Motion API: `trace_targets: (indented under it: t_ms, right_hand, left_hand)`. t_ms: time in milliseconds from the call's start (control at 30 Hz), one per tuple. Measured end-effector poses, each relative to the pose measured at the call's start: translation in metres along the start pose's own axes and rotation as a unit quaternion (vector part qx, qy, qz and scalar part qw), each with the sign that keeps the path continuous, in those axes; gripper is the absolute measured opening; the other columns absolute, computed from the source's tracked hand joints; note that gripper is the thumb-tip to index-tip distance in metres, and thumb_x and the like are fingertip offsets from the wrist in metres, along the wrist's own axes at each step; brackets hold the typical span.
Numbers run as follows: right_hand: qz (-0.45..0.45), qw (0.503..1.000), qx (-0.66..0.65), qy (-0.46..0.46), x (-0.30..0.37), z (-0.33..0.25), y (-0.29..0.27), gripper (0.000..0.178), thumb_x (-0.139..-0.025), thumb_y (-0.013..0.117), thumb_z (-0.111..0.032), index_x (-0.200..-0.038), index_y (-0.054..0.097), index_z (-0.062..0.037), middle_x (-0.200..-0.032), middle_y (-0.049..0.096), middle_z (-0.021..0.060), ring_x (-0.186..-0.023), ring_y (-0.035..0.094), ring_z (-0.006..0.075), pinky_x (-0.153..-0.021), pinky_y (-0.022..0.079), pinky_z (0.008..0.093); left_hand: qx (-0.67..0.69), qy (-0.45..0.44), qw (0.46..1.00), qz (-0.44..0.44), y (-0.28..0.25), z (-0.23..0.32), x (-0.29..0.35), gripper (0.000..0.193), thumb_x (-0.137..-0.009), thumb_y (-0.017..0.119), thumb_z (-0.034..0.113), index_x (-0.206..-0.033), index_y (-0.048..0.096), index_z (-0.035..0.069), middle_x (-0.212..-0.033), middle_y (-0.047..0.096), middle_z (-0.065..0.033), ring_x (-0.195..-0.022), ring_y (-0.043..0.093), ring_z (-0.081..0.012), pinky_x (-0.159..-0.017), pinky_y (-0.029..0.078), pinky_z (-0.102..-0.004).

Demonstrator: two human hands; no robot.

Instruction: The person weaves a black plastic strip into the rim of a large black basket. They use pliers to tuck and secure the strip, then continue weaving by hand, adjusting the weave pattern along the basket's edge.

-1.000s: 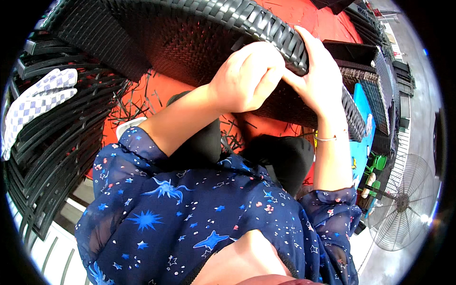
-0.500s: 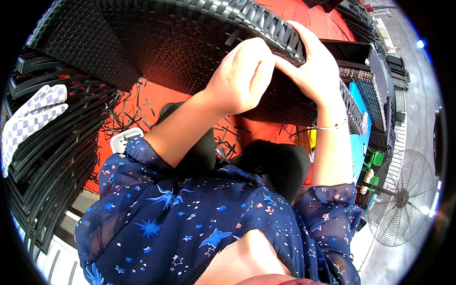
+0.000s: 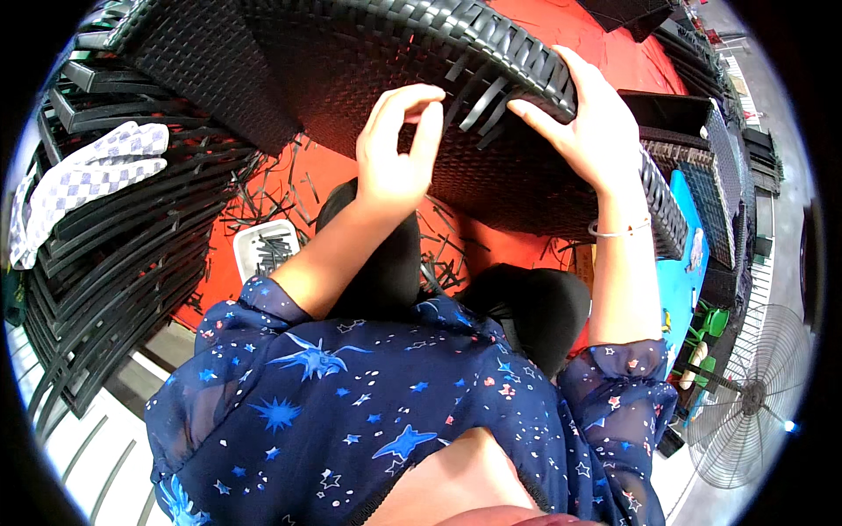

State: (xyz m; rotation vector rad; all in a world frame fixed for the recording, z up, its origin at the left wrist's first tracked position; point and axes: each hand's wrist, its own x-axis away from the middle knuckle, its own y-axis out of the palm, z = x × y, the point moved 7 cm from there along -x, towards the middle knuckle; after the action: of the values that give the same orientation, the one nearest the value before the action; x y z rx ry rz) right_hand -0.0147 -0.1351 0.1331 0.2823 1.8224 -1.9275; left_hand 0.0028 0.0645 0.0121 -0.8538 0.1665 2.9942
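A large black woven wicker furniture piece spans the view in front of me, with a thick wrapped rim. Several loose black strips stick out from the weave below the rim, between my hands. My left hand is just left of these strips, its thumb and forefinger drawn together in a pinch; what lies between the tips is too small to make out. My right hand grips the rim, with the thumb on the near side and the other fingers over the edge.
At the left, curved black frames are stacked, with a checkered glove on them. A white tray holding short black strips sits on the red mat, among scattered offcuts. More wicker pieces and a standing fan are at the right.
My left hand has moved left off the rim area and loosened from a tight fist, uncovering the loose strips. My right hand still grips the rim. The whole view has shifted slightly.
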Motion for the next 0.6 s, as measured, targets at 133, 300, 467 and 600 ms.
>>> trace_targets:
  t_ms: [133, 300, 467, 600]
  right_hand:
    - [0.005, 1.0, -0.006, 0.01, 0.005, -0.002, -0.002, 0.087, -0.076, 0.08, -0.065, -0.134, 0.06, -0.0032, -0.114, 0.07, 0.017, -0.103, 0.07, 0.0329, -0.092, 0.056, 0.0423]
    - [0.012, 1.0, -0.007, 0.008, 0.006, -0.003, 0.001, 0.087, -0.075, 0.08, -0.065, -0.134, 0.06, -0.0038, -0.115, 0.07, 0.0167, -0.105, 0.07, 0.0327, -0.093, 0.056, 0.042]
    - [0.004, 1.0, -0.001, 0.012, 0.004, -0.003, 0.001, 0.087, -0.076, 0.08, -0.064, -0.135, 0.06, -0.0038, -0.117, 0.07, 0.0172, -0.107, 0.07, 0.0328, -0.095, 0.055, 0.0419]
    - [0.007, 1.0, -0.011, 0.011, 0.007, -0.001, 0.003, 0.086, -0.076, 0.08, -0.063, -0.134, 0.06, -0.0038, -0.115, 0.07, 0.0168, -0.106, 0.069, 0.0331, -0.094, 0.055, 0.0421]
  left_hand:
    - [0.122, -0.203, 0.969, -0.073, 0.02, -0.031, -0.005, 0.026, -0.106, 0.061, 0.018, -0.12, 0.069, -0.002, -0.111, 0.073, -0.006, -0.096, 0.067, -0.0118, -0.086, 0.053, -0.0271]
    - [0.165, -0.269, 0.942, -0.111, 0.041, -0.034, -0.009, 0.031, -0.106, 0.062, 0.03, -0.106, 0.075, 0.002, -0.092, 0.071, -0.001, -0.08, 0.062, -0.0069, -0.074, 0.048, -0.0224]
    - [0.18, -0.282, 0.941, -0.037, 0.025, -0.041, -0.011, 0.031, -0.105, 0.062, 0.031, -0.105, 0.075, 0.003, -0.091, 0.072, -0.0011, -0.079, 0.064, -0.0075, -0.073, 0.049, -0.0231]
    - [0.158, -0.218, 0.962, -0.042, 0.027, -0.026, -0.033, 0.029, -0.102, 0.068, 0.031, -0.089, 0.073, 0.006, -0.076, 0.065, 0.004, -0.067, 0.055, -0.0035, -0.06, 0.042, -0.0208]
